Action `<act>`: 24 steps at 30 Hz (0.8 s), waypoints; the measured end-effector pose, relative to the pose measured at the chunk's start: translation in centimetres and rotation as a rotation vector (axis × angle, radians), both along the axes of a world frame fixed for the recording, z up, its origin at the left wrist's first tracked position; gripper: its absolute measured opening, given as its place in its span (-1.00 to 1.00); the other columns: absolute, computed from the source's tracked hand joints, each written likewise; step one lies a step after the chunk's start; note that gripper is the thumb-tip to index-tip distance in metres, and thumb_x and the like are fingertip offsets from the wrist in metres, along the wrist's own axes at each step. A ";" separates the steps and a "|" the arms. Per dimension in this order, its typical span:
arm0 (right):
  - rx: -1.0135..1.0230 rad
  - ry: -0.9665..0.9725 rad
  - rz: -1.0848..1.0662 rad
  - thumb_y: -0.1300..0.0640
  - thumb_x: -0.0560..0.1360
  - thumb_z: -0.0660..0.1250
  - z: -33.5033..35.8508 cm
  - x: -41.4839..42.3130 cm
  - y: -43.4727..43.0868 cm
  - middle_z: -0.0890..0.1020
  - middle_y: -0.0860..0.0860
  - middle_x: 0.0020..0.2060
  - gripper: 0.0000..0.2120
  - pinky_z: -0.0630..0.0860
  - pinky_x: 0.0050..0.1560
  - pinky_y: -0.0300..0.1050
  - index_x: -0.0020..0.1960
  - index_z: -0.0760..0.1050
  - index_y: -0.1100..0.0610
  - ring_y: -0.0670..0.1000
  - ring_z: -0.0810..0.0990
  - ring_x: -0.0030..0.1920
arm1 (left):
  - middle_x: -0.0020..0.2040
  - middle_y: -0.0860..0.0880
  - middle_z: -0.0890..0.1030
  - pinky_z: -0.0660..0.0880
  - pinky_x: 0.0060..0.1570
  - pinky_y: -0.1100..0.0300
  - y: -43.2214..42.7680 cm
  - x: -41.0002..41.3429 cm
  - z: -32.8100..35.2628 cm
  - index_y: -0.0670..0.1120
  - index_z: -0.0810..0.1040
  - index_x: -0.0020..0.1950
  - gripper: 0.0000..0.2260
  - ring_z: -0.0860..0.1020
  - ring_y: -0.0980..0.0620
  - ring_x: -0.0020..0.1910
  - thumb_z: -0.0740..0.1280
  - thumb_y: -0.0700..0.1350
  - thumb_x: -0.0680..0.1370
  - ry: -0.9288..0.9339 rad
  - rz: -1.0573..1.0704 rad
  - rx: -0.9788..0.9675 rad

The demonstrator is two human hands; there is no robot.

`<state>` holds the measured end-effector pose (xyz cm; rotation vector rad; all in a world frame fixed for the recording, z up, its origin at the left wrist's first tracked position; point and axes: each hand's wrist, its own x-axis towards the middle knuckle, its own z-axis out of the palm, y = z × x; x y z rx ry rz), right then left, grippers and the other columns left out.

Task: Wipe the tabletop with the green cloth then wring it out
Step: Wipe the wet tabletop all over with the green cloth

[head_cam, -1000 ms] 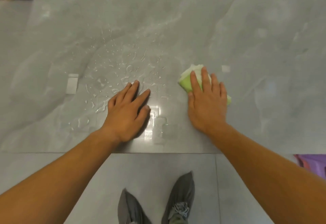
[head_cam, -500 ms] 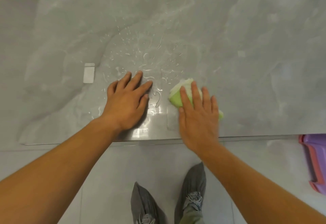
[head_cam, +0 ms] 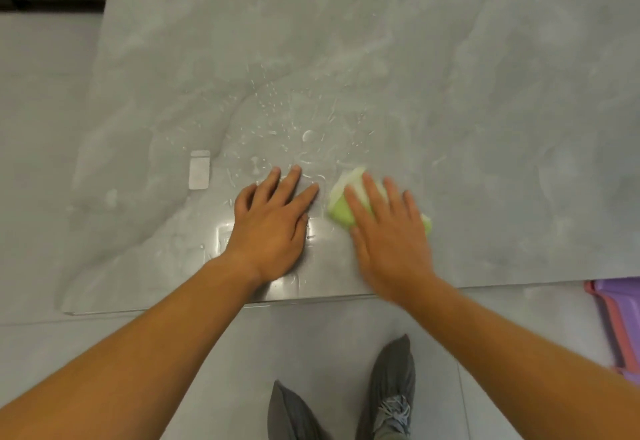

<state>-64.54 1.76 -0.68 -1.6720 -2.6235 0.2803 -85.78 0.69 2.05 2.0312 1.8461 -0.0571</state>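
Observation:
A folded green cloth point(head_cam: 341, 213) with a pale upper layer lies on the grey marbled tabletop point(head_cam: 450, 110). My right hand point(head_cam: 388, 228) presses flat on top of it, fingers spread, covering most of it. My left hand point(head_cam: 273, 221) rests palm down on the wet tabletop just left of the cloth, holding nothing. Water droplets point(head_cam: 304, 135) and streaks are scattered on the surface beyond both hands.
A small white rectangular patch point(head_cam: 200, 169) sits on the tabletop to the left of my hands. The table's near edge point(head_cam: 311, 299) runs below my wrists. Purple and pink plastic containers point(head_cam: 616, 322) stand on the floor at right. My shoes point(head_cam: 391, 391) are below.
My right hand has slid the cloth leftward across the table, from well right of my left hand to right beside it. My left hand has stayed flat on the wet patch.

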 end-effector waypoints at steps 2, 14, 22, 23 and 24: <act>-0.051 -0.028 0.182 -0.03 0.67 0.02 0.3 1.0 -2.1 0.06 0.04 0.63 -0.47 -0.01 0.56 0.27 0.62 0.06 -0.04 0.21 0.01 0.61 | 0.63 0.05 0.00 -0.05 0.44 -0.07 0.1 0.0 0.1 0.18 0.13 0.57 -0.45 -0.07 -0.08 0.59 -0.21 0.11 0.57 -0.001 -0.007 -0.014; -0.057 -0.041 0.075 -0.07 0.67 -0.02 0.8 -0.3 1.7 0.07 0.05 0.63 -0.47 0.05 0.55 0.29 0.62 0.06 -0.03 0.23 0.04 0.60 | 0.58 0.04 0.19 -0.01 0.37 -0.01 1.2 -0.6 1.2 0.15 0.33 0.46 -0.56 0.11 -0.09 0.54 -0.06 0.09 0.60 -0.028 -0.005 -0.021; -0.052 -0.014 -0.017 -0.07 0.64 -0.04 0.2 1.8 12.8 0.13 0.05 0.61 -0.46 0.02 0.55 0.27 0.61 0.09 -0.06 0.25 0.11 0.58 | 0.37 -0.07 0.37 0.05 0.41 0.01 6.5 -1.0 1.5 0.01 0.43 0.30 -0.66 0.25 -0.11 0.41 0.11 0.07 0.58 -0.069 0.105 0.071; -0.058 -0.004 -0.098 -0.06 0.63 -0.05 0.2 1.3 14.8 0.11 0.06 0.62 -0.46 0.01 0.55 0.27 0.61 0.09 -0.04 0.26 0.10 0.58 | 0.47 -0.10 0.27 0.00 0.46 -0.04 7.7 -1.1 1.3 0.01 0.37 0.38 -0.63 0.14 -0.14 0.50 0.09 0.06 0.60 -0.057 0.132 0.052; -0.059 -0.001 -0.150 -0.06 0.64 -0.06 0.2 0.7 15.9 0.10 0.06 0.62 -0.46 0.00 0.56 0.26 0.61 0.08 -0.03 0.25 0.08 0.58 | 0.55 -0.12 0.15 -0.05 0.49 -0.08 8.9 -1.2 1.1 0.02 0.28 0.46 -0.60 0.01 -0.15 0.55 0.07 0.07 0.63 -0.041 0.155 0.025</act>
